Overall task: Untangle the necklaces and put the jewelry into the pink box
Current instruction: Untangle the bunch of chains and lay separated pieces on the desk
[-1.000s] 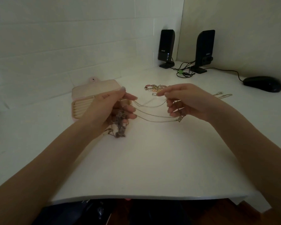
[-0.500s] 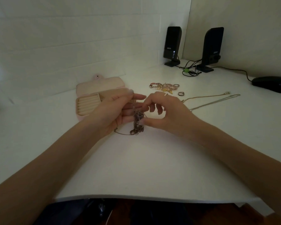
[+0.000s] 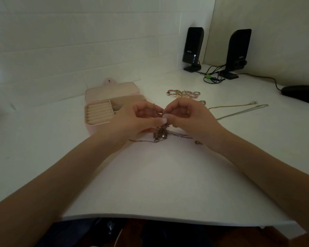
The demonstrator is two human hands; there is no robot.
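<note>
A knot of tangled necklaces (image 3: pixel 161 133) hangs between my hands just above the white table, its loose chain ends trailing on the surface. My left hand (image 3: pixel 139 120) and my right hand (image 3: pixel 187 118) meet over it, both pinching the top of the tangle with thumb and fingers. The open pink box (image 3: pixel 103 113) lies to the left behind my left hand, with ring rolls and small compartments showing. Two straightened chains (image 3: pixel 239 109) lie to the right. A pile of small jewelry (image 3: pixel 183 93) sits behind my hands.
Two black speakers (image 3: pixel 193 49) with cables stand at the back by the wall. A black mouse (image 3: pixel 301 93) rests at the far right. The table's front edge (image 3: pixel 159 217) runs near my forearms.
My hands came together from stretching chains apart. The tangle now hangs between both pinching hands, and my view has shifted slightly left and closer.
</note>
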